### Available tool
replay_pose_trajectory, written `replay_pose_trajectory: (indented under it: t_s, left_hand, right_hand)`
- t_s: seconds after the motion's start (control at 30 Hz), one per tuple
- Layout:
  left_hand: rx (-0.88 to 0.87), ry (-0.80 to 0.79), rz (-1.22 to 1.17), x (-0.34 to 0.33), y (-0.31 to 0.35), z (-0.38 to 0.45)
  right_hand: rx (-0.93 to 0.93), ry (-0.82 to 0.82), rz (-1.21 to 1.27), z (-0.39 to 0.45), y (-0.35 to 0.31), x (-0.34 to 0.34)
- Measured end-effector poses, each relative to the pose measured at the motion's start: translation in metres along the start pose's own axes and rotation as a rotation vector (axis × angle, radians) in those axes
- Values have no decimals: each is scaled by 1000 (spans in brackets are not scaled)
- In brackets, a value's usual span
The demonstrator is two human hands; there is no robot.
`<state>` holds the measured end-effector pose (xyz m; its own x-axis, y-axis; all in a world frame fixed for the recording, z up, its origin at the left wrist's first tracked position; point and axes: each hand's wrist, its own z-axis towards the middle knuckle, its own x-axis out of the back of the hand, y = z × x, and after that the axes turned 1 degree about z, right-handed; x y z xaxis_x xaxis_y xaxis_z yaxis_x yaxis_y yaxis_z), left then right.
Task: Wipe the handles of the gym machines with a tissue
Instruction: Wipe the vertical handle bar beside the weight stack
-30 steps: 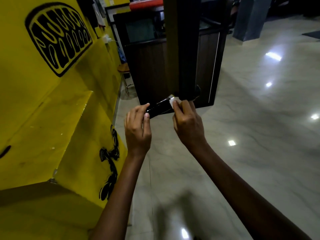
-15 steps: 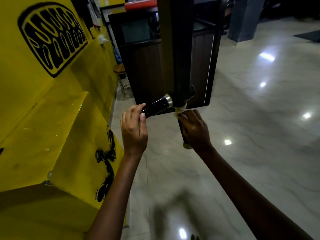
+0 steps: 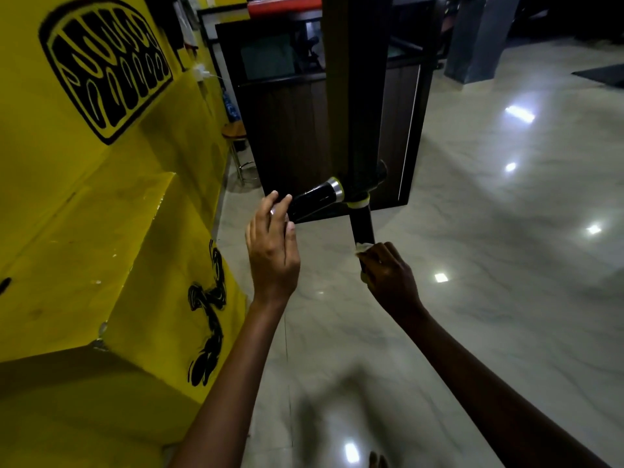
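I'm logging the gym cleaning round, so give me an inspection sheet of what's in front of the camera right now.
Surface: glossy pale floor with ceiling-light reflections.
Job's things: two black handles on a dark upright post; the side handle has a silver collar, the lower handle hangs below a yellowish ring. A white tissue is pressed to the lower handle.
Clutter: nothing seen.
Hands: left hand touches the side handle's end, fingers fairly straight; right hand grips the tissue round the lower handle.
Cables: nothing seen.
Surroundings: yellow wall with black graphics, dark cabinet, a stool beside it.
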<state>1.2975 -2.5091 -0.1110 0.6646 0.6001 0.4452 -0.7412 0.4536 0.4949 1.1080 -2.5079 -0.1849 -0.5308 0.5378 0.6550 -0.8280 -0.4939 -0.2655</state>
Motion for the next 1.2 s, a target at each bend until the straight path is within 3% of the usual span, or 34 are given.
replay_pose_trajectory:
  t_s: [0.3,0.47,0.63,0.73,0.87,1.07,1.2]
  left_hand:
    - [4,-51,30,6,2,-14]
    - [8,-128,36,6,2,-41]
    - [98,-205,69,-6,-6,-73]
    - [184,-387,62,-19,-18,-116]
    - [281,-805,85,-34,-29,-156]
    - [231,-1297,152,-65,-34,-173]
    - [152,-1523,207,-101,-37,-179]
  right_hand:
    - [-135,-187,19,-34,-6,0]
    - [-367,-301,163,-63,-6,-9]
    - [-455,-293,216,-81,2,-6]
    - [-490,-258,221,-89,7,-8]
    - [-570,-249,252,-102,11,-17]
    - [-744,-271,267,-134,28,-23]
    - [-883,-344,220,-158,50,-12]
